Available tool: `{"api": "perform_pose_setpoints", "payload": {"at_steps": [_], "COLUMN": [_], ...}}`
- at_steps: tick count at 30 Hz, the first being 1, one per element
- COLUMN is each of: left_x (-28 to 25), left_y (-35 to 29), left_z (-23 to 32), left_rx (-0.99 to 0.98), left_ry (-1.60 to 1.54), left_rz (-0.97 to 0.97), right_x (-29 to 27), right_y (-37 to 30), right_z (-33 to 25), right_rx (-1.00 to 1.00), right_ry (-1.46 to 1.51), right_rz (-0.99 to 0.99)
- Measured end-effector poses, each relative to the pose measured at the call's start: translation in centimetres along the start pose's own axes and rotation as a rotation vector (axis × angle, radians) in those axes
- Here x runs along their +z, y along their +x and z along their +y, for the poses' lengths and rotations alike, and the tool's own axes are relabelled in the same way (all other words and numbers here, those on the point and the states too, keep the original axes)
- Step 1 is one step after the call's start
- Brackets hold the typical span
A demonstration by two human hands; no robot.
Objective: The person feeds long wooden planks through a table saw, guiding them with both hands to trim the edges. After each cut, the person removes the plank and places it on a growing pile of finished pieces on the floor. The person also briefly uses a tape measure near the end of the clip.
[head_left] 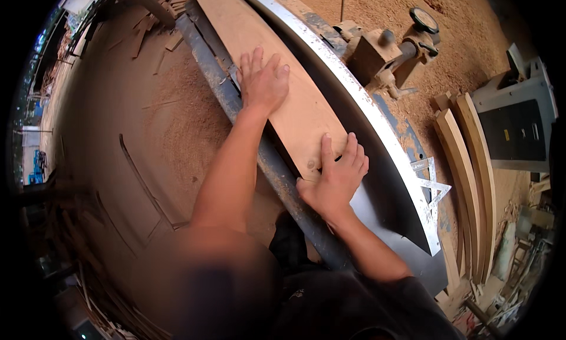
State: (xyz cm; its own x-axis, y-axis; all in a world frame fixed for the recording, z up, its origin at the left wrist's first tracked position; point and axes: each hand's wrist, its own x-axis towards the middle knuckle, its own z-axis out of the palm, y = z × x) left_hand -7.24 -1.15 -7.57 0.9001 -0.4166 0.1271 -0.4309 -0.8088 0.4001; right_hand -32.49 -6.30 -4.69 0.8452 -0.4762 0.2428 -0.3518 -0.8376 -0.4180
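Note:
A long, pale wooden board (306, 113) lies lengthwise on the dark metal bed (377, 207) of a woodworking machine, beside a shiny metal fence (365, 98). My left hand (262, 83) rests flat on the board's upper face by its left edge, fingers spread. Nearer to me, my right hand (339, 175) presses on the board's near end. Its fingers stretch over the wood, and the thumb is apart at the left side. The right palm covers part of that end. A small knot marks the wood beside the right thumb.
Right of the fence stand a dusty clamp-like fitting with a round knob (424, 20) and a triangular metal square (431, 184). Curved wooden pieces (471, 181) lean near a grey cabinet (516, 119). Sawdust (466, 21) covers the far right; wood scraps (141, 36) lie at the far left.

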Motion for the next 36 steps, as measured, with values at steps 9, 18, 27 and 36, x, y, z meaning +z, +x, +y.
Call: {"api": "perform_pose_setpoints", "payload": {"at_steps": [9, 18, 27, 36], "left_x": [-0.1, -0.2, -0.3, 0.9], "left_y": [4.5, 8.8, 9.1, 5.5], "left_z": [-2.9, -5.2, -5.4, -4.8], "left_rx": [-0.023, -0.023, -0.046, 0.1], "left_ry": [-0.021, 0.015, 0.129, 0.097], "left_rz": [0.042, 0.058, -0.051, 0.026], "right_x": [2.9, 4.9, 5.5, 6.0], "right_y": [4.2, 8.0, 9.6, 9.9], "right_z": [-1.9, -3.8, -4.3, -3.6], "right_rx": [-0.055, -0.037, 0.014, 0.054], "right_ry": [-0.049, -0.028, 0.054, 0.156], "right_rz": [0.012, 0.018, 0.056, 0.007]}}
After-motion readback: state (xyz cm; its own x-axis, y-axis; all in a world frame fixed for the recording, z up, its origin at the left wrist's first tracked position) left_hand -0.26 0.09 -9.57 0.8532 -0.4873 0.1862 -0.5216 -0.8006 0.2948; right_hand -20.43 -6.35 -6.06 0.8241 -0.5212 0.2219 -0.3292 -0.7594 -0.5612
